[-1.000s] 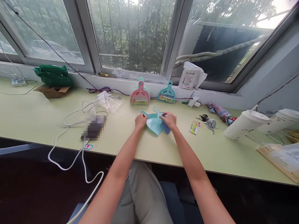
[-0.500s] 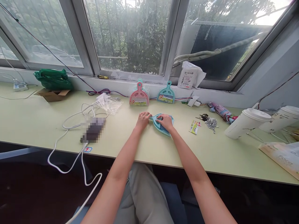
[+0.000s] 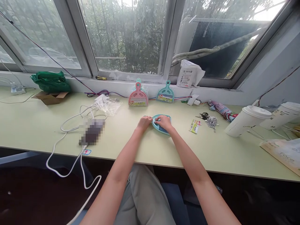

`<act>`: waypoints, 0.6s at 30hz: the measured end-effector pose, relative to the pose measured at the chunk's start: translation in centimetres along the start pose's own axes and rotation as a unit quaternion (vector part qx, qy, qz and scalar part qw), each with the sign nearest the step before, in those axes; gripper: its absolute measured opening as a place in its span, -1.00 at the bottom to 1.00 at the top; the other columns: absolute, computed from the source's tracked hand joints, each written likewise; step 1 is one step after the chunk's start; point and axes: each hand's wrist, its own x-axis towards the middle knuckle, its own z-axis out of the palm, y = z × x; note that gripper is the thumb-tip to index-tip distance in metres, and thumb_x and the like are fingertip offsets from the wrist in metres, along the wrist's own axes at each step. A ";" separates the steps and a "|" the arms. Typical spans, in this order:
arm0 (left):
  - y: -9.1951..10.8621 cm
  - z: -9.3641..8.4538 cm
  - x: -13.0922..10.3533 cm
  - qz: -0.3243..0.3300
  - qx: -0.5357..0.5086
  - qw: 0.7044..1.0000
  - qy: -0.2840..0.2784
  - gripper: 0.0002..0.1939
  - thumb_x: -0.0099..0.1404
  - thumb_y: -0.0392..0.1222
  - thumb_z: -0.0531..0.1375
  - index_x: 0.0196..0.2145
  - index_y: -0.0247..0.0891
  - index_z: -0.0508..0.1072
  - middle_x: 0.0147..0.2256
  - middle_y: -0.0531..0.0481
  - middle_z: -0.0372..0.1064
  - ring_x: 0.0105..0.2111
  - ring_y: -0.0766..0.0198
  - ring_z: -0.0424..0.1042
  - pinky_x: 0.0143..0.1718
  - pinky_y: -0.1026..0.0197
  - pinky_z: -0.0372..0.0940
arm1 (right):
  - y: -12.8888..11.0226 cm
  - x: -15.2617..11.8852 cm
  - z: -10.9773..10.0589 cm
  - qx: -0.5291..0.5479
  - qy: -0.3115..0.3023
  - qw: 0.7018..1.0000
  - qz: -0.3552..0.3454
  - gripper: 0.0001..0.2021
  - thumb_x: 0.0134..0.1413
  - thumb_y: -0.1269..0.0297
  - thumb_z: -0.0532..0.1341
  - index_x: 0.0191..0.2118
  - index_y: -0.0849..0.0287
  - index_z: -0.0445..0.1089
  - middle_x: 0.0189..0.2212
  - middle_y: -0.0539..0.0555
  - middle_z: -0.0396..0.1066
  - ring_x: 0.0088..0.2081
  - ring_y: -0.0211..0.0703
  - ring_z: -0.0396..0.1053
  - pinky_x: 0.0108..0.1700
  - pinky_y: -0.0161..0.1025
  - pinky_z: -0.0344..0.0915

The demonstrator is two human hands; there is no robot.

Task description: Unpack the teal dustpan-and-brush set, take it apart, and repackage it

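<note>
Clasping teal dustpan at its narrow end, left hand curled. Resting right hand over blue-bristled brush laid inside; cannot tell whether pinching it.

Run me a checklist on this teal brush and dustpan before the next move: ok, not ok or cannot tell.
1. Left hand at the handle end of the dustpan: ok.
2. Right hand on the brush: ok.
3. Brush within the dustpan's outline: ok, as far as it shows.
4. Brush locked in place: cannot tell, the right hand covers part of it.
5. Label card on the dustpan: not ok, it lies apart on the table.
</note>
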 end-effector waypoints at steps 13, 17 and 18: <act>3.1 0.7 1.3 -0.204 -0.576 0.785 0.105 -0.50 0.24 -0.15 0.10 0.13 -0.11 0.16 0.03 -0.12 0.28 -0.01 0.17 0.35 -0.04 0.09 0.28 | -1.2 -0.2 -0.7 0.109 0.169 0.978 0.062 -0.72 0.13 0.14 0.08 -0.12 0.11 0.41 -0.10 0.11 0.45 -0.16 -0.16 0.40 -0.08 -0.30 0.24; 3.0 1.1 1.7 -0.191 -0.710 0.677 0.040 -0.59 0.09 -0.22 0.19 -0.06 -0.22 0.28 -0.22 -0.04 0.40 -0.27 0.28 0.43 -0.17 0.18 0.35 | -0.1 0.0 -1.9 0.163 0.206 0.962 0.071 -0.60 0.20 0.10 -0.02 0.04 0.17 0.32 0.06 0.24 0.30 -0.06 -0.07 0.34 -0.01 -0.20 0.24; 2.4 1.0 1.7 -0.216 -0.709 0.669 0.059 -0.61 0.05 -0.26 0.19 -0.11 -0.23 0.30 -0.28 -0.01 0.40 -0.32 0.30 0.42 -0.20 0.19 0.36 | 0.9 -0.1 -2.5 0.147 0.235 0.953 0.121 -0.55 0.21 0.08 -0.04 0.11 0.19 0.25 0.14 0.30 0.20 0.04 0.00 0.27 0.04 -0.11 0.20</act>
